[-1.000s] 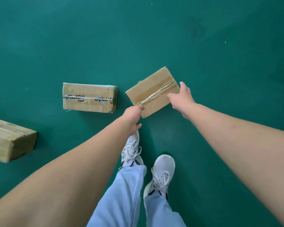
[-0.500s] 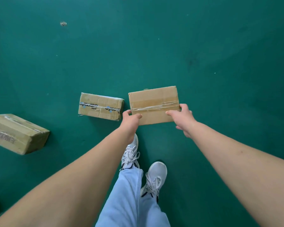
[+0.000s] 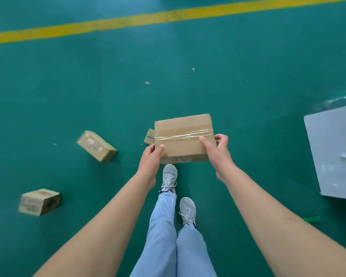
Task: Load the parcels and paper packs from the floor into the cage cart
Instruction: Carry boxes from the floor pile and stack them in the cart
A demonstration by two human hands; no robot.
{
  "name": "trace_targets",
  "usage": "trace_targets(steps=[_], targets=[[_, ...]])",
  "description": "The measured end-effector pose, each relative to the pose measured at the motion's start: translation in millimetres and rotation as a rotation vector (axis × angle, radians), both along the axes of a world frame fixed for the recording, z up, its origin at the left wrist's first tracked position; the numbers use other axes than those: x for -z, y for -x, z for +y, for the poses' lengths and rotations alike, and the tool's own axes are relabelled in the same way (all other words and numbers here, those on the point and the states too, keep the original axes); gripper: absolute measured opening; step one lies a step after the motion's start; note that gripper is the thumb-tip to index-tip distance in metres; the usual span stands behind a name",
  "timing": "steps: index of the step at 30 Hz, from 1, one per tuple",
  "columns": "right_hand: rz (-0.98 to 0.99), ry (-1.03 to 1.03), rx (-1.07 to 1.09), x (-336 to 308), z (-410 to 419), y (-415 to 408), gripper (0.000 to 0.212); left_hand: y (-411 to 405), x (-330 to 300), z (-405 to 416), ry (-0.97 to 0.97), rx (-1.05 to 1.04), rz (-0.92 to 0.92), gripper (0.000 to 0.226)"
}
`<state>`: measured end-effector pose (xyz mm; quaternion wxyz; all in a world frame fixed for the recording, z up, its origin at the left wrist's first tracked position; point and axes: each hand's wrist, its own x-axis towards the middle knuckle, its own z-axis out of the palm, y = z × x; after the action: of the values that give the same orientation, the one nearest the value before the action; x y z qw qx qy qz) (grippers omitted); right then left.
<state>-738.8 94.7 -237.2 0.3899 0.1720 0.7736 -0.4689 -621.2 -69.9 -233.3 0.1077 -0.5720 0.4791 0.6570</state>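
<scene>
Parcel (image 3: 183, 137), plain brown card with clear tape across its top, is held above the green floor (image 3: 248, 76) over the person's shoes; left hand (image 3: 150, 162) and right hand (image 3: 218, 150) pinch its near corners, thumbs on top. Labels on three floor boxes (image 3: 97, 145) are too blurred to read

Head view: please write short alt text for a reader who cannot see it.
Both hands, left hand and right hand, hold a taped cardboard parcel above a green floor. Three more parcels lie on the floor to the left; a yellow line crosses the top.
</scene>
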Motion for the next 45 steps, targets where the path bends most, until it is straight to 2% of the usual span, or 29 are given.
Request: trace_targets(steps=[2,3,9,15,18,22,30,38,45], targets=[[-0.013,0.080,0.002,-42,-6,-17,0.046,-24,-42,-4,0.044,-0.067,0.044,0.035],[-0.025,0.124,-0.006,-62,-8,-28,0.045,-38,-63,-4,0.055,-0.126,0.076,0.039],[-0.043,0.248,-0.143,-166,-18,-107,0.052,-137,-176,7,0.107,-0.410,0.264,0.036],[-0.078,0.320,-0.354,-230,-39,-196,0.070,-252,-230,21,0.167,-0.684,0.333,0.038],[-0.117,0.346,-0.481,-248,-54,-247,0.076,-316,-243,30,0.173,-0.857,0.336,0.033],[-0.174,0.373,-0.691,-270,-76,-341,0.056,-418,-255,46,0.224,-1.111,0.355,0.039],[-0.220,0.390,-1.041,-287,-100,-548,0.058,-627,-262,94,0.289,-1.462,0.332,0.054],[-0.312,0.361,-1.394,-292,-74,-814,0.055,-871,-258,184,0.384,-1.847,0.283,0.049],[-0.359,0.365,-1.668,-304,-30,-972,0.054,-994,-266,273,0.455,-2.142,0.289,0.050]])
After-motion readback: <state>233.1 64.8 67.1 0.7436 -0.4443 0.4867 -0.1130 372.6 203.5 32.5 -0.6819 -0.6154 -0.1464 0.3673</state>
